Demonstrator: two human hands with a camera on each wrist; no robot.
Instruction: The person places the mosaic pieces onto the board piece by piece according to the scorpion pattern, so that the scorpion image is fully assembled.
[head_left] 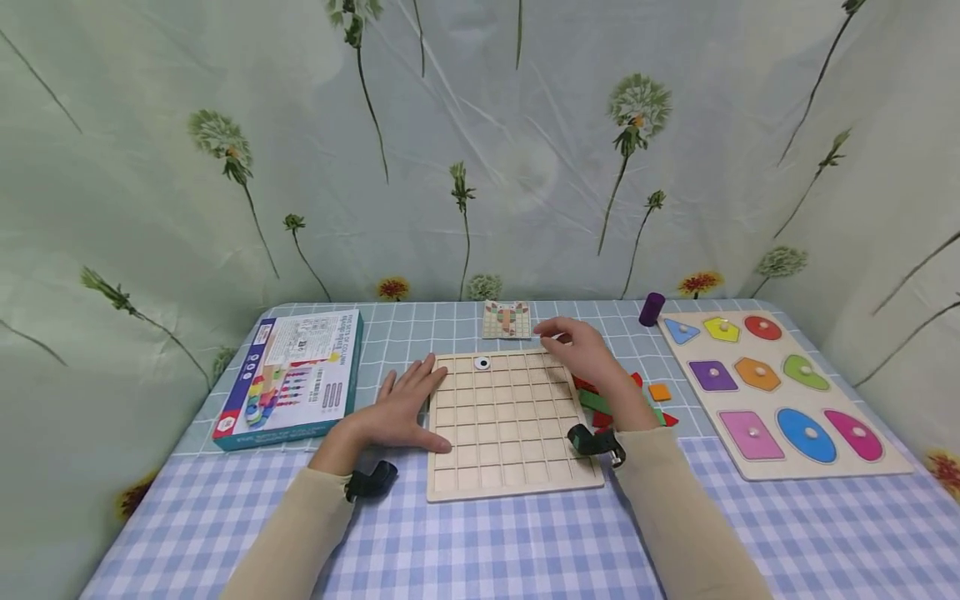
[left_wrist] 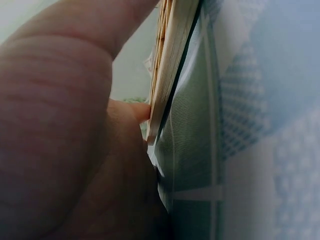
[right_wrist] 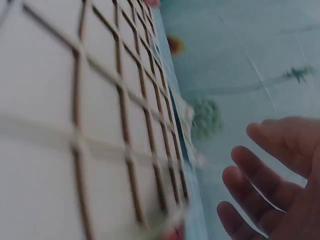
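Observation:
A wooden grid board lies on the table, with a white eye piece in its far row. My left hand rests at the board's left edge, its fingers spread and its thumb over the rim. In the left wrist view, the thumb looms large beside the board's side. Above the far right corner hovers my right hand; its loosely bent fingers hold nothing in the right wrist view. Just behind the board is a small pattern card.
Red and green pieces lie partly hidden under the right forearm, near an orange square. A shape puzzle board stretches along the right, with a purple cylinder by its far corner. At left lies a boxed toy set.

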